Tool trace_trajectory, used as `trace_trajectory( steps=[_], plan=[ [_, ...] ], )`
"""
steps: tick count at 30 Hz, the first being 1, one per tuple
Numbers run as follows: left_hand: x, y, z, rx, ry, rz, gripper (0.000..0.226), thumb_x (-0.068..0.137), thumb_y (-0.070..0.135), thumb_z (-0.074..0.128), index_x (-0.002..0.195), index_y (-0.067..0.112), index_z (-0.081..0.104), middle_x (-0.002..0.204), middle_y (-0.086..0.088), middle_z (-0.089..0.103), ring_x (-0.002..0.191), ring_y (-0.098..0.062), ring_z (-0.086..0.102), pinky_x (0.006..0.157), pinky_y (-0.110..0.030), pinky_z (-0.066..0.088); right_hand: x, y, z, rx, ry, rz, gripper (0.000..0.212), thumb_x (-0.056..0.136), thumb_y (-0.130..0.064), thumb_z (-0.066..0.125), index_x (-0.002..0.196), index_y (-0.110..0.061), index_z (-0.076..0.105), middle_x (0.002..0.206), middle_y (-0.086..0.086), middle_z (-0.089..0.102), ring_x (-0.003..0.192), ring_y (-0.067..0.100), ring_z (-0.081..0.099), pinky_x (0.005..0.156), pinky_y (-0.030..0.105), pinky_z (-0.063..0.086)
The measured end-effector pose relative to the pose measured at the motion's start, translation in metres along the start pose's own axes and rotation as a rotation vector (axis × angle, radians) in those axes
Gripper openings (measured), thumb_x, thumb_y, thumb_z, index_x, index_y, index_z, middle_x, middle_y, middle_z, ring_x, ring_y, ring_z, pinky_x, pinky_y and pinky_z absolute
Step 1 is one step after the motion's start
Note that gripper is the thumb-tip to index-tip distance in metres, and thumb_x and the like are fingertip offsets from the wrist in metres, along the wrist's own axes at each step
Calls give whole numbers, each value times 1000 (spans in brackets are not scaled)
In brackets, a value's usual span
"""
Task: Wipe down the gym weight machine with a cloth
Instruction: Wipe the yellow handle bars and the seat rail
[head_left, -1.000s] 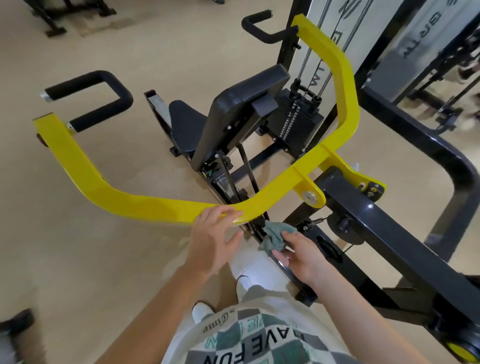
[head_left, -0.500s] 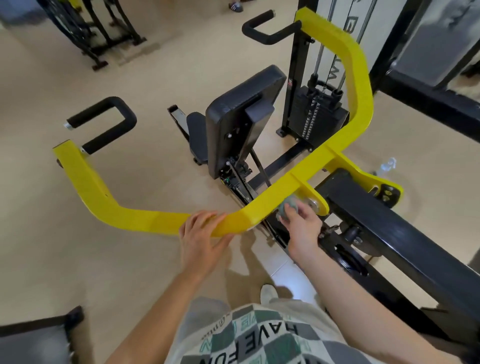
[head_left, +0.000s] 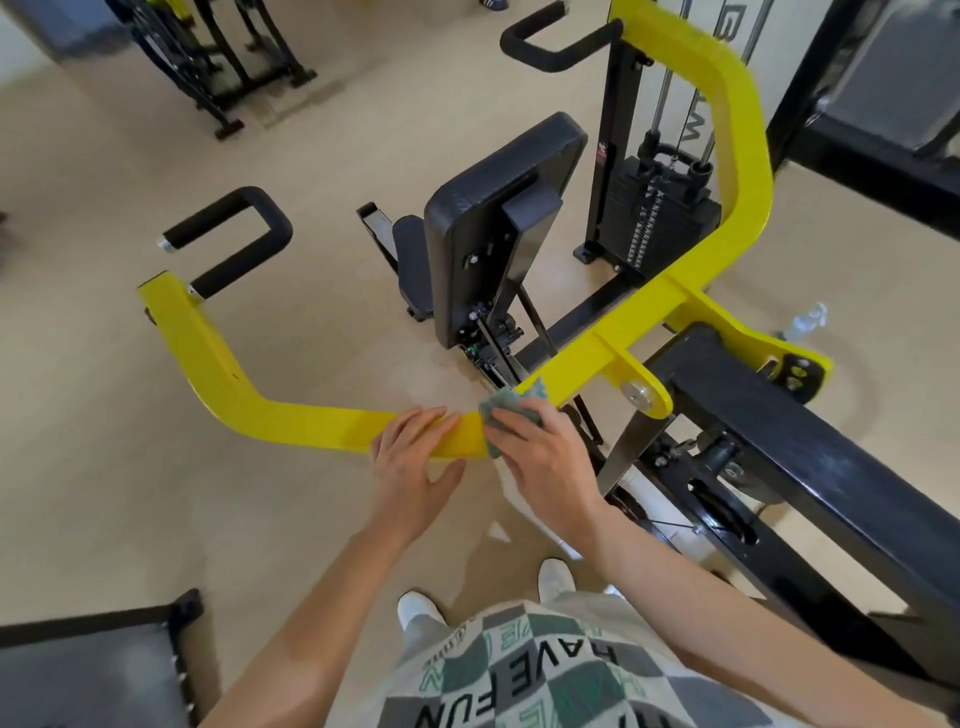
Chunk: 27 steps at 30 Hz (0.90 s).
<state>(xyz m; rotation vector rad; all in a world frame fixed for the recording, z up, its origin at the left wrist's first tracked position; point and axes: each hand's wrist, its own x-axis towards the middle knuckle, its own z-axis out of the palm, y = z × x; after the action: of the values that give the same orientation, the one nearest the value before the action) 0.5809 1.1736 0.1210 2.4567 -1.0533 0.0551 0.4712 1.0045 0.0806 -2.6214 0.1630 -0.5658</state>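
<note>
While the gym weight machine is viewed from above, its yellow press arm (head_left: 311, 421) is seen sweeping in a wide U from 9 o'clock, through the centre, up to 1 o'clock. The green cloth (head_left: 506, 410) is pressed onto the bend of this arm just below centre, bunched under the fairly straight fingers of the right hand (head_left: 545, 457); one edge of the cloth is draped over the near face of the arm. Just beside it, at its 9 o'clock, the left hand (head_left: 410, 467) is laid on the same arm, fingers flat across the top face and thumb spread apart below, with nothing held in it.

A black foam handle (head_left: 228, 234) is carried at the arm's 9 o'clock end, and a second handle (head_left: 550, 47) is seen near 12 o'clock. Inside the U, the black back pad (head_left: 483, 208) is tilted, with the seat (head_left: 413, 260) at its 9 o'clock and the weight stack (head_left: 660, 213) at its 3 o'clock. A silver pivot bolt (head_left: 638, 392) is fixed in a yellow lug at 3 o'clock of the cloth, touching the black frame beam (head_left: 805, 457), which is run out towards 4 o'clock. A clear water bottle (head_left: 805, 319) is laid on the beige floor (head_left: 130, 493) near 3 o'clock. White shoes (head_left: 415, 608) and a checked shirt (head_left: 519, 675) are seen at 6 o'clock, and another black machine (head_left: 208, 52) is stood at 11 o'clock.
</note>
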Motion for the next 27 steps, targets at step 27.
trace_trajectory(
  steps=[27],
  plan=[
    [6, -5, -18, -77, -138, 13, 71, 67, 15, 55, 137, 21, 60, 138, 9, 59, 132, -17, 44, 104, -44, 36, -51, 5, -58, -22, -98, 124, 27, 84, -4, 74, 107, -17, 77, 115, -1, 72, 100, 25, 55, 87, 41, 53]
  ],
)
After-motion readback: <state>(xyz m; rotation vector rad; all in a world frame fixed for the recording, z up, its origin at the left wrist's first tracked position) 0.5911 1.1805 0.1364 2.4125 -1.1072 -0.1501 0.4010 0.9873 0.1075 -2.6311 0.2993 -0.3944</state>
